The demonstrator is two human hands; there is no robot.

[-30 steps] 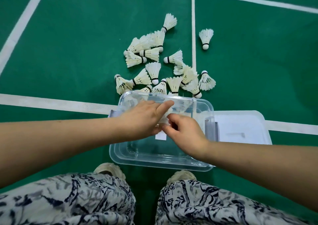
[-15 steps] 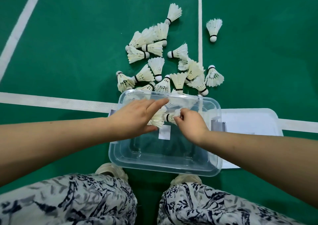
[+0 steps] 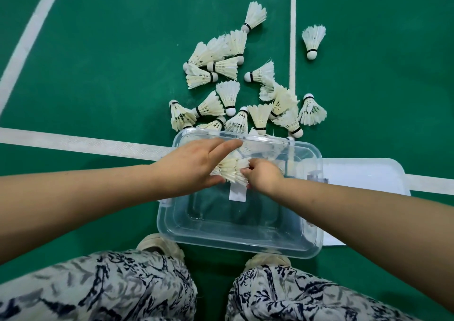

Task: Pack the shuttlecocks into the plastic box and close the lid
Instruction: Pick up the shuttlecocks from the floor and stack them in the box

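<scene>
Shuttlecocks [image 3: 228, 94] lie scattered on the court floor [image 3: 110, 62] just past the plastic box's [image 3: 235, 244] far edge. Over the box's far half the right hand [image 3: 264, 175] curls its fingers round a feathered bunch [image 3: 231, 170]. The left hand [image 3: 194, 165] seems to clasp the same bunch between thumb and outstretched fingers. The lid [image 3: 363, 175] lies beside the box's right edge.

A clear plastic box [image 3: 240, 237] is set open on the green floor [image 3: 110, 62]. Its lid [image 3: 368, 173] is laid flat just beside it, on the right. Many white shuttlecocks [image 3: 231, 94] are scattered on the floor behind the box, some right by its far wall. One lone shuttlecock [image 3: 313, 40] is left apart from the others. A small bunch [image 3: 233, 170] is held over the box, pinched between the left hand [image 3: 194, 165] and the right hand [image 3: 264, 177].
</scene>
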